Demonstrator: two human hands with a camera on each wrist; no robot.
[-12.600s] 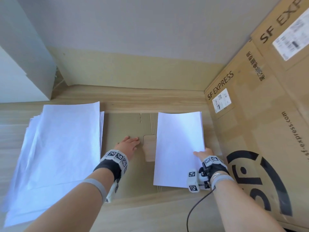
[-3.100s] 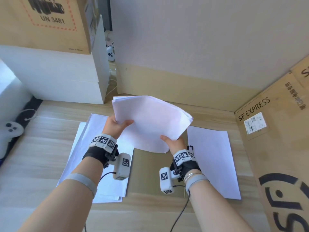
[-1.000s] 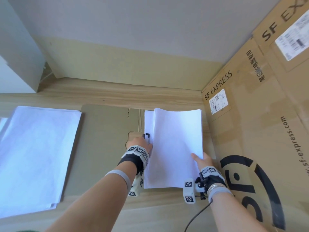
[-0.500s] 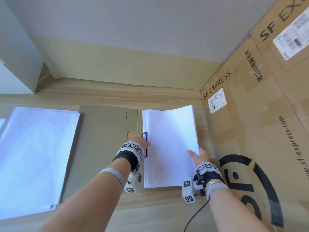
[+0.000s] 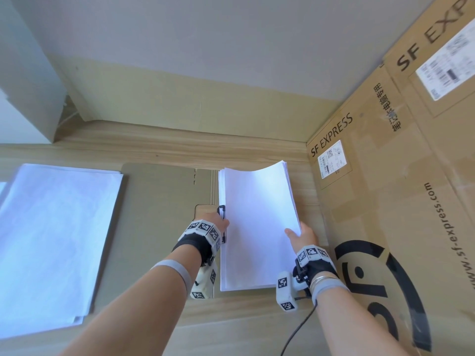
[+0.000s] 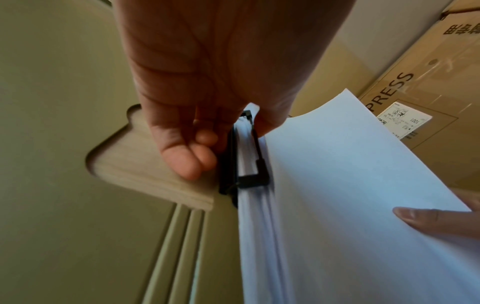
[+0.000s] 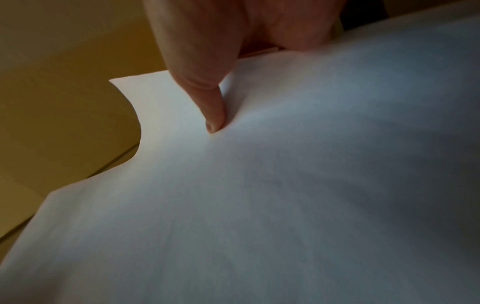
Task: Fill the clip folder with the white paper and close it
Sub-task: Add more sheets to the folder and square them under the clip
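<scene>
The tan clip folder (image 5: 164,214) lies open on the wooden table. A stack of white paper (image 5: 257,227) sits on its right half, left edge at the black clip (image 5: 222,219). My left hand (image 5: 221,224) is at the spine. In the left wrist view its fingers (image 6: 187,158) curl on one side of the clip (image 6: 250,164) and the thumb on the other, holding the clip's lever. My right hand (image 5: 295,232) pinches the stack's right edge, thumb (image 7: 213,115) on top, so that the edge is raised and the sheets bow.
A second pile of white paper (image 5: 51,240) lies left of the folder. A big SF Express cardboard box (image 5: 385,201) stands tight against the folder's right side. A white box (image 5: 25,86) stands at the far left, and a wall runs along the back.
The right hand has drawn the stack's right edge a little to the left and up, so the sheets bow more. The left hand stays on the clip.
</scene>
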